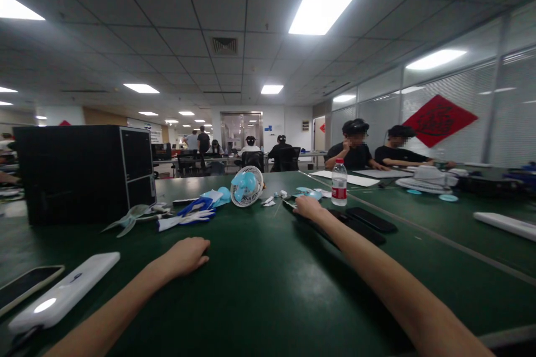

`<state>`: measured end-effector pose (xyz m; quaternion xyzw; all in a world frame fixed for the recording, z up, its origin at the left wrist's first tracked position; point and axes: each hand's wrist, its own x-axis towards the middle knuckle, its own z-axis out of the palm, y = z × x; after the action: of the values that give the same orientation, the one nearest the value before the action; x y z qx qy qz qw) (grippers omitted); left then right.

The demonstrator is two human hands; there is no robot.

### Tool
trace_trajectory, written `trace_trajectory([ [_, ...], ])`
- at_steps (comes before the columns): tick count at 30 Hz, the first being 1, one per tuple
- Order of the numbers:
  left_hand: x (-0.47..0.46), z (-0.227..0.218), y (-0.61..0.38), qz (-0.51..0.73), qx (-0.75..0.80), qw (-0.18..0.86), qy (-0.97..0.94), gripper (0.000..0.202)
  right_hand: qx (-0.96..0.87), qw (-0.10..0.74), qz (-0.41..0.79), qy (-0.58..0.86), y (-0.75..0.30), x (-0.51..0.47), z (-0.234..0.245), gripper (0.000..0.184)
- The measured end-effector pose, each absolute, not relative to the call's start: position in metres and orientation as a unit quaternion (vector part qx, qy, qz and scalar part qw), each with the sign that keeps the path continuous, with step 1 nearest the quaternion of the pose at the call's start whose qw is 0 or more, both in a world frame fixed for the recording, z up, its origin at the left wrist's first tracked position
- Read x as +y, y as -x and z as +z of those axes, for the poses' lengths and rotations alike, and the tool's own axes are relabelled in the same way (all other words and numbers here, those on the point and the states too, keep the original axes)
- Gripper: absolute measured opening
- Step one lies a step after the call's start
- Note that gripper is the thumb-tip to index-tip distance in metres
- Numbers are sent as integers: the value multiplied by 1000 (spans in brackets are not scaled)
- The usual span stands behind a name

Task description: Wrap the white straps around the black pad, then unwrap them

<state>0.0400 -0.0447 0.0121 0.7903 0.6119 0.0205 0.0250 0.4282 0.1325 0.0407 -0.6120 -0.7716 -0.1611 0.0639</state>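
Note:
My left hand [189, 256] rests on the green tabletop, its fingers curled in and holding nothing I can see. Farther forward, my right hand [310, 208] is closed at the edge of a thin, dark, flat object [288, 204]; most of it is hidden, so I cannot tell what it is. Small white pieces [268, 201] lie just left of that hand. Beyond them a small fan with a white grille [257, 194] and light-blue blades [244, 184] leans tilted. Blue-and-white gloves [190, 214] lie between the fan and a pale blade part [132, 218].
A black computer case [75, 173] stands at left. Near me are a white device [69, 290] and a phone [29, 285]. Right of my arm are a red-capped bottle [339, 183] and black flat slabs [371, 218]. Two people [349, 148] sit across the table at right.

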Motion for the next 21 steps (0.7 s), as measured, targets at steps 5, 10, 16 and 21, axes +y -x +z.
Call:
trace_trajectory([
  [5,-48,14,-43,18,611,15,-792,28,-737,67,-143,657,-475,121,57,31],
  [10,-46,11,-42,21,603,9,-798,28,-677,31,-91,730,-534,105,55,34],
  [16,-40,6,-39,11,604,-7,-797,29,-661,28,-51,748,-559,102,43,32],
  [21,-40,5,-39,13,602,-5,-799,30,-659,49,-51,748,-554,104,38,30],
])
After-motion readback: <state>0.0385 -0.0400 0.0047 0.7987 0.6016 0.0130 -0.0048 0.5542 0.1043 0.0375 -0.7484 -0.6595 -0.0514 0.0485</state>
